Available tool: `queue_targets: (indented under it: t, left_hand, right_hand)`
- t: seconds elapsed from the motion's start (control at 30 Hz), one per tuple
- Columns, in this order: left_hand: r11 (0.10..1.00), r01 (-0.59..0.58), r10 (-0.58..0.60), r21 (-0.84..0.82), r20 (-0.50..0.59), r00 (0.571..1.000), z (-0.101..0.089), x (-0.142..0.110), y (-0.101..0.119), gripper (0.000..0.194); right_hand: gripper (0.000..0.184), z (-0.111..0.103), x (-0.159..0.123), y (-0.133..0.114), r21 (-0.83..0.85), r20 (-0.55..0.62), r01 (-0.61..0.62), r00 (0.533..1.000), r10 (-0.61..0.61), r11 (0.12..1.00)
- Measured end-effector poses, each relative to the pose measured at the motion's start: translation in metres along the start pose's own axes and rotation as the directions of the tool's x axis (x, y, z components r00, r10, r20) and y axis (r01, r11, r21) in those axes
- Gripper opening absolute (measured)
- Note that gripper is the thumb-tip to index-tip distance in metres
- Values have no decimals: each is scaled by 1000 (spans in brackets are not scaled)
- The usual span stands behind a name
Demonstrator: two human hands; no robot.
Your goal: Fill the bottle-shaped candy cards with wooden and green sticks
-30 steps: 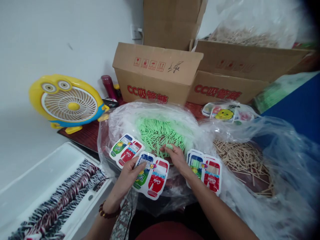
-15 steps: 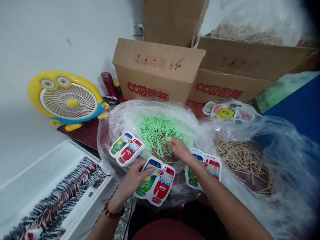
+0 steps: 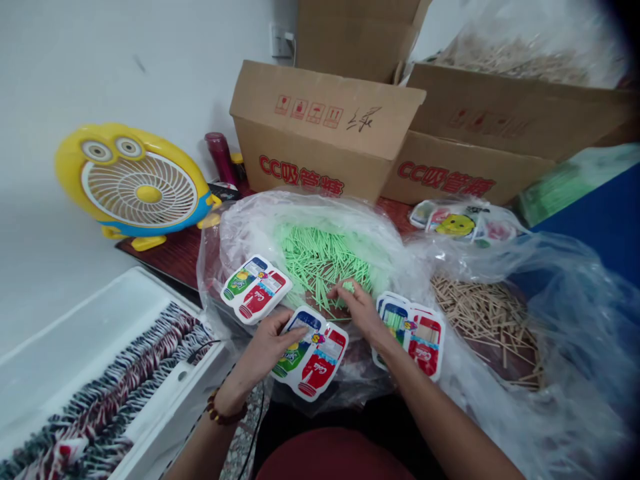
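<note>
My left hand pinches the left edge of a candy packet printed with a green Sprite bottle and a red Cola bottle. Over the pile of thin green candy sticks, my right hand is closed on a small bunch of those green sticks, their ends showing at the fingertips. The pile lies in an opened clear plastic bag. Left of the held packet rests a second stack of packets. Beside my right forearm is another stack, its windows showing green and tan sticks.
Tan sticks lie in another plastic bag at right. Cardboard boxes stand behind, with a yellow fan and a dark red flask at left. A white foam box holds rows of filled packets. Character-printed packets lie at back right.
My right hand dipped lower into the green sticks, then drew back slightly with a bunch between the fingers. My left hand keeps its hold on the packet, which shifted slightly. The camera view tilted a little.
</note>
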State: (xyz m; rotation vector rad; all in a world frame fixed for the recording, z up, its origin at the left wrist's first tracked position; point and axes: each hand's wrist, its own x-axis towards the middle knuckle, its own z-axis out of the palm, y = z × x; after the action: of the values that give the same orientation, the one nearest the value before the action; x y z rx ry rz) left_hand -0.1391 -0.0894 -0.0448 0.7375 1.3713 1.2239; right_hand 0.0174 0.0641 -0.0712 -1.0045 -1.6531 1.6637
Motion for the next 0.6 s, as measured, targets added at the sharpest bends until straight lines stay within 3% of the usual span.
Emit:
queue_targets:
  t: [0.1, 0.2, 0.3, 0.37, 0.43, 0.53, 0.6]
  left_hand:
    - [1000, 9, -9, -16, -7, 1000, 0, 1, 0, 24]
    - [999, 40, -40, -14, 1, 999, 1, 3, 1, 25]
    - [994, 99, -97, -50, 47, 994, 4, 6, 4, 26]
    - [987, 129, -121, -91, 96, 988, 9, 9, 8, 27]
    - [983, 143, -127, -119, 130, 983, 14, 11, 13, 28]
    - [975, 170, -148, -141, 151, 977, 20, 14, 20, 27]
    - [970, 188, -164, -151, 160, 973, 21, 14, 23, 27]
  right_hand:
    - [23, 4, -10, 6, 22, -44, 26, 999, -25, 999]
    - [23, 5, -6, 4, 289, -131, -2, 991, 42, 957]
    - [26, 4, -2, -12, 635, -180, 44, 979, 93, 771]
    - [25, 4, -5, -27, 759, -150, 59, 985, 85, 648]
    - [23, 5, -11, -39, 811, -103, 41, 992, 74, 583]
    - [23, 7, -23, -49, 814, -64, 4, 995, 83, 580]
    - [22, 6, -28, -51, 760, -54, -16, 995, 88, 650]
